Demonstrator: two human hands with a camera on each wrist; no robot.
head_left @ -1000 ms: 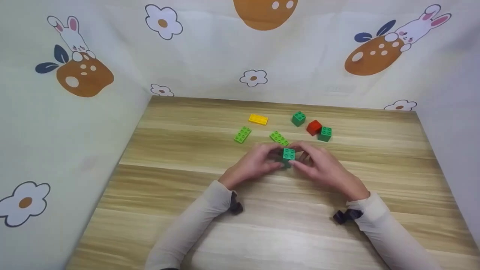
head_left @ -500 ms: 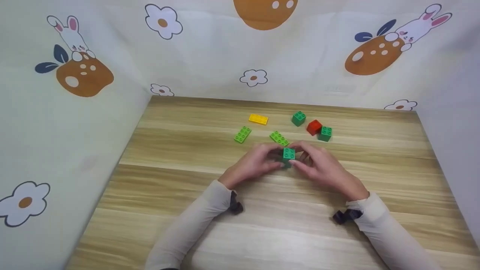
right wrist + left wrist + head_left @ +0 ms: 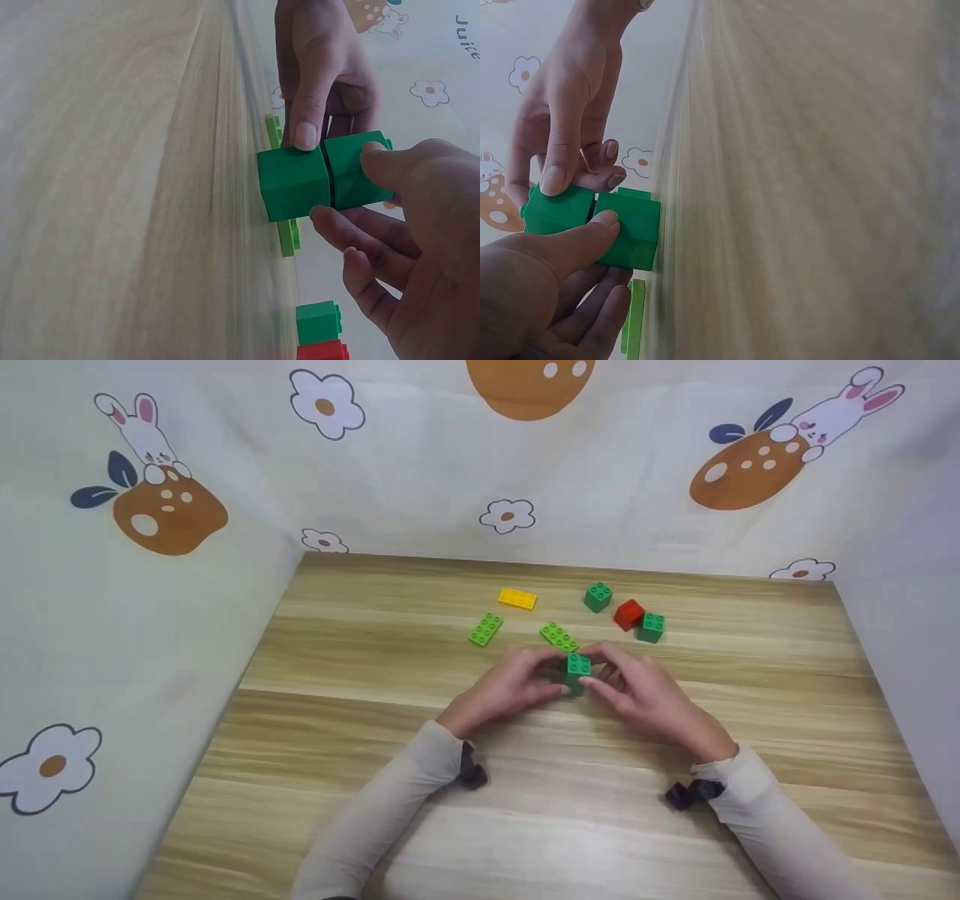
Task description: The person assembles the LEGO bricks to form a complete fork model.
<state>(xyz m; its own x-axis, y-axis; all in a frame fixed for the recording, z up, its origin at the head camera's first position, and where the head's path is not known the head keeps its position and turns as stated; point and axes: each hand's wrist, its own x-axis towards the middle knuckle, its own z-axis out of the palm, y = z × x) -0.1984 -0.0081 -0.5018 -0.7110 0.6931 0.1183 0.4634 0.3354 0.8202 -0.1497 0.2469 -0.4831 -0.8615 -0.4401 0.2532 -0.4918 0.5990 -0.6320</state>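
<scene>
Left hand (image 3: 517, 682) pinches bottom block (image 3: 294, 186), right hand (image 3: 643, 690) top block (image 3: 579, 663); slim gap, so not seated imo. Other bricks (image 3: 486, 629) unstacked.

pale beige sleeves (image 3: 397, 791) are paired with small black wrist-worn devices (image 3: 474, 775).

Lower green brick (image 3: 575, 688) — partly behind the thumbs (image 3: 553, 691) in head view.

"What is the left hand (image 3: 516, 684) doing?"
"It is pinching, very near the right hand (image 3: 642, 690)."
"Is that one pinching too?"
"Yes, and both arms (image 3: 394, 802) are slanting inward."
</scene>
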